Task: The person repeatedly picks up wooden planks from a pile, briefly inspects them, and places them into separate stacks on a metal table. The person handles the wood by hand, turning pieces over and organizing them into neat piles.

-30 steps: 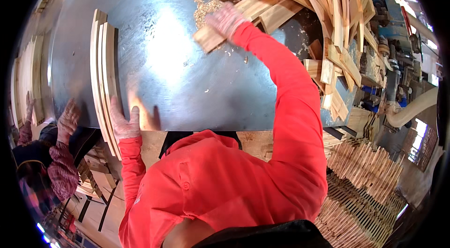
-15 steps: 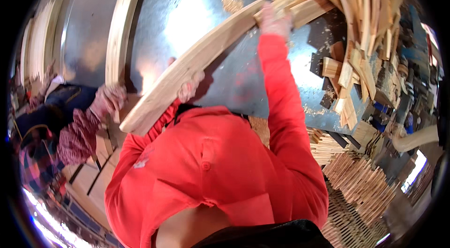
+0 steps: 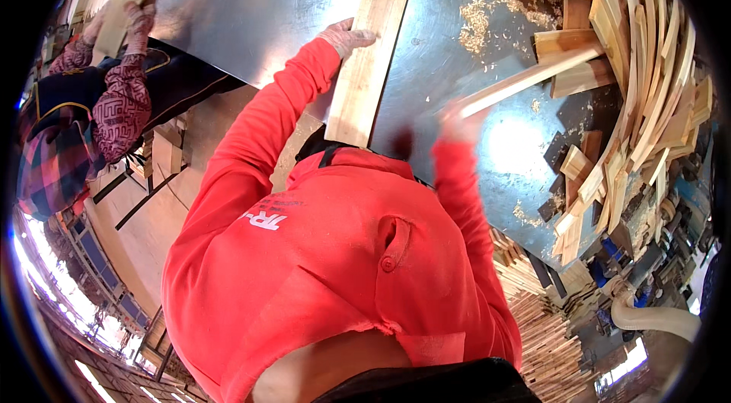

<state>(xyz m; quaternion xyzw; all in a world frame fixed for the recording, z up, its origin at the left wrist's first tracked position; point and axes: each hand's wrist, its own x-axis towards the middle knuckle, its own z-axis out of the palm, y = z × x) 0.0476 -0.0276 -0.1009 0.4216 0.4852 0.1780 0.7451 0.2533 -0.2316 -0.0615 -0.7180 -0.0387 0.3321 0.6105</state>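
A long, pale wooden plank [image 3: 373,41] lies lengthwise on the grey metal table, its near end close to my body. My left hand [image 3: 347,37] grips the plank's left edge, the thumb over its top face and the other fingers partly hidden. To the right of the plank, my right hand [image 3: 461,125] is smeared by motion. It is closed around the near end of a thin wooden strip [image 3: 533,83]. The strip slants away to the right, its far end over some short wood pieces [image 3: 582,79].
Curved wooden offcuts [image 3: 647,75] pile up along the table's [image 3: 449,18] right side, beside sawdust [image 3: 487,3]. At the left a co-worker's hand [image 3: 139,22] holds another plank [image 3: 126,3]. Stacked wood strips [image 3: 544,342] and a pale hose [image 3: 655,319] are at lower right.
The plank has swung from a slant to pointing away from me. My right hand has come nearer, now with the thin strip. The co-worker's plank has shifted left.
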